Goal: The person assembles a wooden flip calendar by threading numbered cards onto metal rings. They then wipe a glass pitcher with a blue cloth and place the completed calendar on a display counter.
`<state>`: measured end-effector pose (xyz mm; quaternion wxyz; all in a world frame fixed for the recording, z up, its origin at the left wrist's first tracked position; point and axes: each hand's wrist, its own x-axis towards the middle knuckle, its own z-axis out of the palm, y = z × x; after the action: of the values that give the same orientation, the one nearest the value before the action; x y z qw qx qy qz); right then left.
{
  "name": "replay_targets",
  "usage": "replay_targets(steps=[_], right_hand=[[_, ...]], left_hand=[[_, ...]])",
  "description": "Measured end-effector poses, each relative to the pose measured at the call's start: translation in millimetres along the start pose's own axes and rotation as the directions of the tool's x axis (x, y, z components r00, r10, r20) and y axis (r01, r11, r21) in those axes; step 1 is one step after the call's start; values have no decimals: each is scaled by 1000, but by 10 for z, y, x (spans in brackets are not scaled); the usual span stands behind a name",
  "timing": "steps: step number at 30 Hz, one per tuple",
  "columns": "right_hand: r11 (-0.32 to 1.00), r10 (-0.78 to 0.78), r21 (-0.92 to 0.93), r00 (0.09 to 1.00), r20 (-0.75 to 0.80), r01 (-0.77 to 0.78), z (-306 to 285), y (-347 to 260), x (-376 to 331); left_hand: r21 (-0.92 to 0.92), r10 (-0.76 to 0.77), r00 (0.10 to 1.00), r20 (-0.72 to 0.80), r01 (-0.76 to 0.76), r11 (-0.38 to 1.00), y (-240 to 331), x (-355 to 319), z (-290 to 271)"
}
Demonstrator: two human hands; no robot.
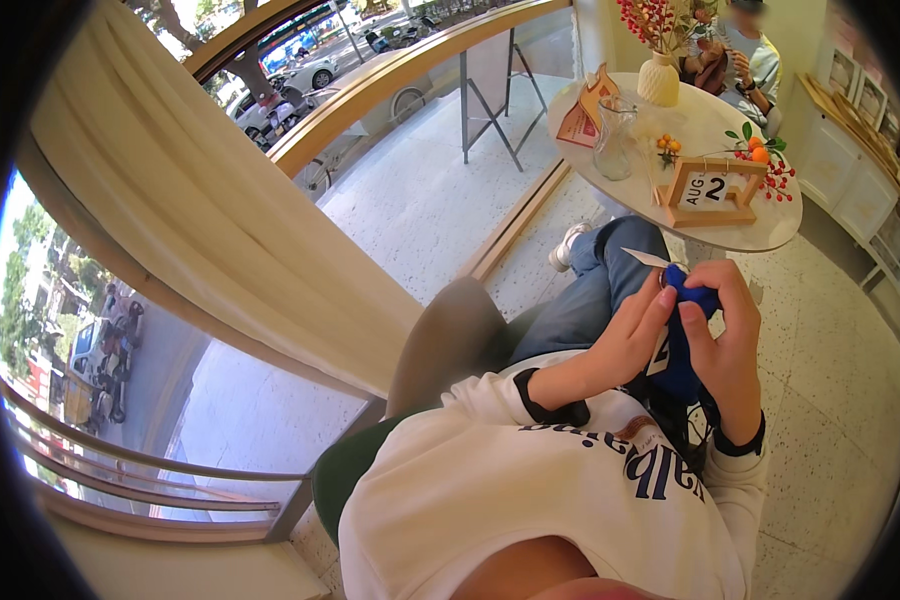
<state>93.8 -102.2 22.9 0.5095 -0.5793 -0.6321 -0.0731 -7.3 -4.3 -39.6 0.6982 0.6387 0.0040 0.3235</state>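
Both hands meet over my crossed legs around a bright blue bundle [692, 290], soft-looking, whose exact kind I cannot make out. My left hand [625, 335] has its fingers nearly straight and pressed together, the tips against the bundle's left side. My right hand [722, 325] curls round the right side, thumb and forefinger closed on it. A thin, pale, pointed piece [646, 257] sticks out up and left beyond the left fingertips; whether it is a blade or stiff paper is unclear. More blue material [679, 365] hangs below, between my wrists, partly hidden by the hands.
Ahead stands a round table [620, 190] with a wooden calendar stand [712, 192], a glass vase [615, 140], a ribbed vase [659, 80] and orange-red berry sprigs [760, 155]. A person [753, 60] sits beyond it. A curtain [210, 170] hangs along the left window.
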Motion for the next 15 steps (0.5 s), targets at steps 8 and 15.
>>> replay_targets(steps=[8, 15], right_hand=[[997, -74, 18, 986, 152, 72, 10, -108, -8], [997, -56, 53, 996, 64, 53, 87, -125, -26]], left_hand=[[-22, 138, 985, -104, -141, 990, 17, 81, -91], [113, 217, 971, -97, -206, 972, 107, 69, -78]])
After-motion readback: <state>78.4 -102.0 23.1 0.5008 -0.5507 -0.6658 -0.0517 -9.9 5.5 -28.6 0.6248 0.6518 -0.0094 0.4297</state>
